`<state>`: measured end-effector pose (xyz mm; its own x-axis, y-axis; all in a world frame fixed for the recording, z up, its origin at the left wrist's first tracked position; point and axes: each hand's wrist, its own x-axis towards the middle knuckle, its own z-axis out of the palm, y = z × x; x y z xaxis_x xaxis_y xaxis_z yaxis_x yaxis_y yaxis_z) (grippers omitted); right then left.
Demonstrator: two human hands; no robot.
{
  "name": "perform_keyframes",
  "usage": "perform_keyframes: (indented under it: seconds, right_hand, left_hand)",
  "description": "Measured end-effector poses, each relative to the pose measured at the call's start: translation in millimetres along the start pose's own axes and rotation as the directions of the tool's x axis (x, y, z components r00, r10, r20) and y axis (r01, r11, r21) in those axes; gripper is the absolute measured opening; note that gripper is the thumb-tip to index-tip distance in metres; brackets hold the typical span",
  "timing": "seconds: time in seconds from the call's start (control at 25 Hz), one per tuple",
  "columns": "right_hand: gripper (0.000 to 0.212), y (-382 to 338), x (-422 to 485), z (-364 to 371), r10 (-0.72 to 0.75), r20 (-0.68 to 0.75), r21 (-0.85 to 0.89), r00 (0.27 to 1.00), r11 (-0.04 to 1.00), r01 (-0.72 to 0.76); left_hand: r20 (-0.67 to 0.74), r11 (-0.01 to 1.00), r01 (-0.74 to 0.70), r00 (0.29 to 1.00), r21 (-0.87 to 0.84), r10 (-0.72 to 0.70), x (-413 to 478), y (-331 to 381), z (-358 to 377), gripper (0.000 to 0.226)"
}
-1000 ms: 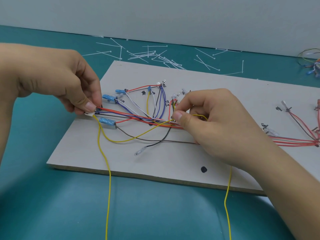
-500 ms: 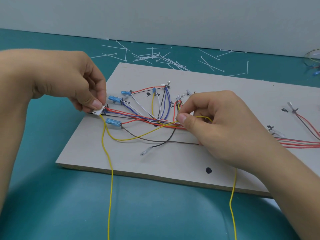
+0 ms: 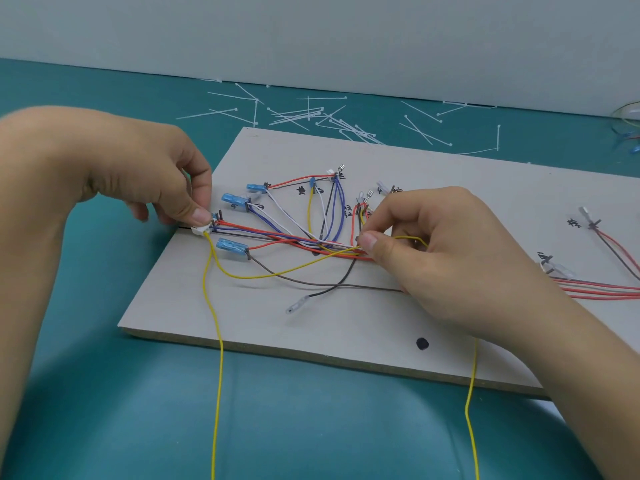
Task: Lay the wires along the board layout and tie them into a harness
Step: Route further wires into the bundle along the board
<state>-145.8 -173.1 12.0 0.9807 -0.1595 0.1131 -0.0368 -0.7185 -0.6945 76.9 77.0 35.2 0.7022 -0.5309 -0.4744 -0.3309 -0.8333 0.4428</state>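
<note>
Wires (image 3: 294,237) cross the board (image 3: 242,323), left fingers (image 3: 199,214) pinching white connector (image 3: 200,231), right fingers (image 3: 369,241) pinching yellow wire (image 3: 277,273), cable ties (image 3: 311,114) beyond.

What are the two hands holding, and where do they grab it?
The left hand pinches the small white plug at the end of the wires. The right hand pinches the yellow wire partway along.

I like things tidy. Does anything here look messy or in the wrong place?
Yes. White cable ties lie scattered every which way on the table behind the board. One dark wire's end lies loose on the board, and the yellow wire hangs off its front edge.
</note>
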Motion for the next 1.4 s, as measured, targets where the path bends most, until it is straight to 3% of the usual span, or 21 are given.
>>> perform_keyframes:
  seconds: [0.16,0.4,0.52,0.8,1.04,1.16,1.2,1.4]
  right_hand:
    - [0.020,4,5,-8,0.087,-0.015,-0.056,0.996,0.995,-0.087]
    - [0.018,5,7,-15,0.160,0.008,-0.107,0.987,0.982,-0.158]
    - [0.017,4,7,-15,0.158,0.007,-0.095,0.987,0.983,-0.156]
    - [0.017,3,6,-15,0.155,0.005,-0.124,0.988,0.980,-0.154]
    - [0.017,2,6,-16,0.156,-0.001,-0.139,0.988,0.978,-0.155]
    - [0.018,1,6,-15,0.154,-0.002,-0.134,0.988,0.979,-0.153]
    - [0.018,1,6,-15,0.153,-0.001,-0.131,0.988,0.980,-0.152]
    - [0.019,0,5,-16,0.153,0.001,-0.131,0.988,0.980,-0.151]
  left_hand:
    - [0.040,0.994,-0.111,0.993,0.001,0.111,-5,-2,-3,0.036]
    - [0.028,0.975,-0.223,0.974,-0.024,0.224,-7,-3,-2,0.030]
    - [-0.010,0.971,-0.238,0.971,-0.034,0.238,-7,-3,-3,0.029]
    - [-0.060,0.977,-0.212,0.976,-0.015,0.211,-6,0,-5,0.054]
    - [-0.045,0.964,-0.260,0.965,-0.062,0.257,-6,-2,-5,0.042]
    - [-0.031,0.963,-0.261,0.965,-0.059,0.260,-5,-10,-9,0.011]
    - [-0.016,0.965,-0.256,0.967,-0.060,0.256,-6,-12,-11,0.011]
    - [0.086,0.967,-0.239,0.965,-0.087,0.247,-15,-11,-12,0.063]
